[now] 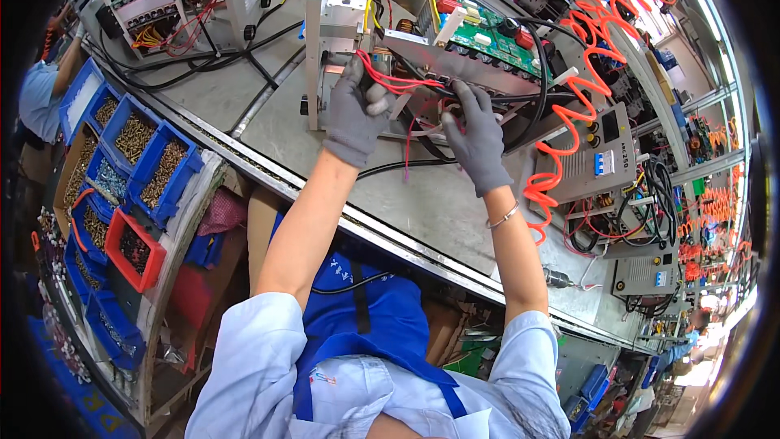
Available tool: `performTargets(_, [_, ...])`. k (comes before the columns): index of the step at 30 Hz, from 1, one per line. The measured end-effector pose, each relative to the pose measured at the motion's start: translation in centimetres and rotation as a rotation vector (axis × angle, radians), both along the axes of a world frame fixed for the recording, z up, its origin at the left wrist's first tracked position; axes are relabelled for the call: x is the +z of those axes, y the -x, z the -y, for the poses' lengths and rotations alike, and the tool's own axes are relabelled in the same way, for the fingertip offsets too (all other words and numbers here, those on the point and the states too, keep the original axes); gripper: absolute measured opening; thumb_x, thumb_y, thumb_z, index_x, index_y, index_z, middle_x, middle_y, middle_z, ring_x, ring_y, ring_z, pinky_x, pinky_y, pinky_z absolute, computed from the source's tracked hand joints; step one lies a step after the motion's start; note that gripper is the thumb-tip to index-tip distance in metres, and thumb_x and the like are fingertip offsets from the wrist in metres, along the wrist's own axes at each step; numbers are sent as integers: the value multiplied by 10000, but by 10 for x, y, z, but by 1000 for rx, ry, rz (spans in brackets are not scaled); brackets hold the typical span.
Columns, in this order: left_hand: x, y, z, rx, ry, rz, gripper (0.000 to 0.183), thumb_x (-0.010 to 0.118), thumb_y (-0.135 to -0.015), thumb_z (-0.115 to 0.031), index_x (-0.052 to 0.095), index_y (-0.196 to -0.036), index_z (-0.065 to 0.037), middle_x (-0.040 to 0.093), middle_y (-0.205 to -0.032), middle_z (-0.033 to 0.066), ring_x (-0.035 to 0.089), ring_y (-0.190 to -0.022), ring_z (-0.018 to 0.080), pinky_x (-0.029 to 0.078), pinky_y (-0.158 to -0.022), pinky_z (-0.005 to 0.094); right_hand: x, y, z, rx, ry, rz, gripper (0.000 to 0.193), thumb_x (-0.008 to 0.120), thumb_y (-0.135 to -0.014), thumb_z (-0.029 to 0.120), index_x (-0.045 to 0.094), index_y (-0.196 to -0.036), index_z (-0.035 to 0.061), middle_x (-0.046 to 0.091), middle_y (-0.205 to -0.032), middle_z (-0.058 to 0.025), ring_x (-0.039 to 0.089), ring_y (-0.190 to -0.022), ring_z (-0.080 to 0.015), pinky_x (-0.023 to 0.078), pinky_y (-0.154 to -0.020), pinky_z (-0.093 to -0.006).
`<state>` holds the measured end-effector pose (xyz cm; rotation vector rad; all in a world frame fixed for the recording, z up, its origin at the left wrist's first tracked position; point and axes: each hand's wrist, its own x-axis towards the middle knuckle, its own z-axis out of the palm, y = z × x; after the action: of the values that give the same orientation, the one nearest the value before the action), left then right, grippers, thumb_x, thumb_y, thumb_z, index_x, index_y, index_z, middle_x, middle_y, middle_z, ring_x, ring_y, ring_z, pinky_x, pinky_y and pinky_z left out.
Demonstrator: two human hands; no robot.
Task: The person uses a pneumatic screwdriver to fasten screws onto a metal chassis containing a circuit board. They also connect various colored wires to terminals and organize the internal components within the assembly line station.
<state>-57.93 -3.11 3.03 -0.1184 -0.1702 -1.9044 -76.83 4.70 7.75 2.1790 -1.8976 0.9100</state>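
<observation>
An open welding-machine chassis [318, 73] stands on the bench before me, with a green circuit board [491, 39] at its upper right. A bundle of red wires [398, 81] runs between my two grey-gloved hands, in front of the metal plate under the board. My left hand [357, 114] is curled at the left end of the bundle, with the wires at its fingers. At the other end, my right hand [474, 134] has thumb and fingers closed about the wires, beside a black cable [543, 73]. Its fingertips partly hide the wire ends.
Blue bins [134, 136] of screws and a red bin [134, 250] stand at the left. Coiled orange air hoses [561, 138] hang at the right, near another machine with a grey panel [611, 154]. A second open chassis [154, 8] stands at the far left. A co-worker's arm [69, 65] shows there.
</observation>
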Motion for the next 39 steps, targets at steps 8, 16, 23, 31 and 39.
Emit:
performTargets(8, [-23, -82, -37, -173, 389, 1025, 412, 541, -946, -436, 598, -1034, -38, 466, -605, -39, 273, -359, 40, 244, -351, 219, -6, 14, 5, -25, -70, -7, 464, 593, -842, 162, 523, -1301, 137, 551, -1216, -96, 645, -911, -276, 526, -771, -374])
performTargets(16, [-75, -138, -62, 608, 491, 1874, 368, 612, -907, -179, 519, -1213, 2, 603, -798, 68, 588, -660, 151, 496, -617, 298, -5, 17, -11, -11, 128, 301, 436, 599, -829, 82, 547, -1262, 109, 573, -1149, -140, 654, -804, -240, 520, -733, -344])
performTargets(23, [-19, -61, -118, 1270, 640, 1972, 567, 689, -812, -224, 475, -1294, -15, 529, -1217, 187, 572, -1012, 333, 506, -819, 400, -67, 22, -45, -328, -37, 290, 623, 707, -786, 352, 512, -1243, -23, 617, -1079, -186, 630, -954, -300, 495, -811, -407])
performTargets(31, [-59, 48, -110, -433, -129, 871, 273, 620, -916, -347, 588, -1076, -128, 645, -908, 60, 660, -773, 197, 554, -624, 301, -50, 40, -25, -334, -412, 371, 387, 645, -806, 314, 614, -969, -37, 660, -747, -128, 647, -624, -215, 499, -585, -345])
performTargets(39, [-57, 75, -81, -480, -230, 306, 349, 562, -939, -445, 572, -1044, -112, 631, -869, 39, 614, -701, 128, 524, -582, 268, 8, 97, -18, -83, -990, 1311, 253, 601, -867, 270, 600, -973, 41, 619, -806, -40, 484, -510, -46, 360, -403, -169])
